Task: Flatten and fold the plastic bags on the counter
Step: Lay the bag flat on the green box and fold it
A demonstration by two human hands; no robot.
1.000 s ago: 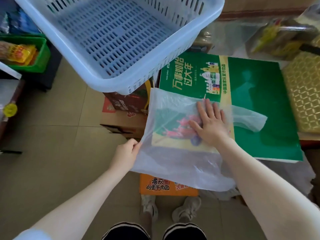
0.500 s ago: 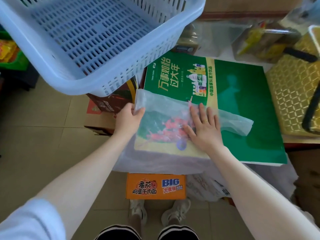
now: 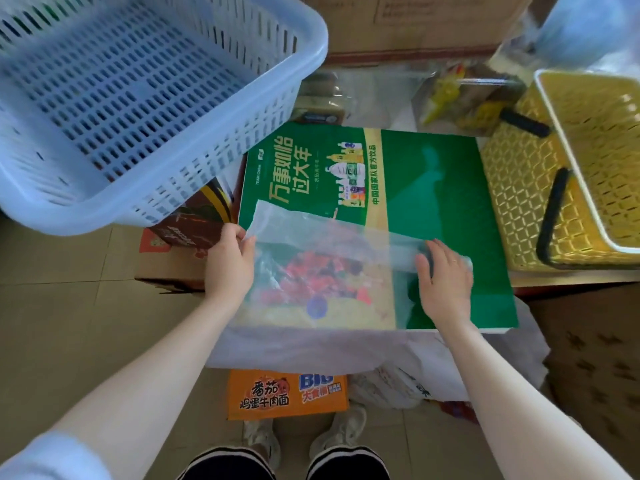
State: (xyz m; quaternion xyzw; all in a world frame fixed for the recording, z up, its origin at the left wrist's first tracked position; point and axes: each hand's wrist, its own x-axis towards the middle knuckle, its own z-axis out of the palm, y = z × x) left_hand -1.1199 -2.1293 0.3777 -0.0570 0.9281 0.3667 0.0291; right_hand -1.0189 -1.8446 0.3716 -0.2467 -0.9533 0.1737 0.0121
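Note:
A thin translucent plastic bag (image 3: 322, 271) lies spread over the near left part of a flat green printed board (image 3: 436, 188). Its near end hangs over the board's front edge. My left hand (image 3: 227, 265) pinches the bag's far left corner at the board's left edge. My right hand (image 3: 445, 277) lies flat, fingers straight, pressing the bag's right end, its handle strip, onto the board. The board's print shows dimly through the plastic.
A big pale blue slotted basket (image 3: 138, 95) overhangs at the upper left. A yellow lattice basket (image 3: 568, 168) with black handles stands right of the board. Cardboard boxes, an orange noodle box (image 3: 287, 393) and other bags sit below. My shoes show on the tiled floor.
My left hand has risen from the hanging edge to the bag's far left corner. My right hand has slid rightwards across the bag to its handle end, smoothing it out.

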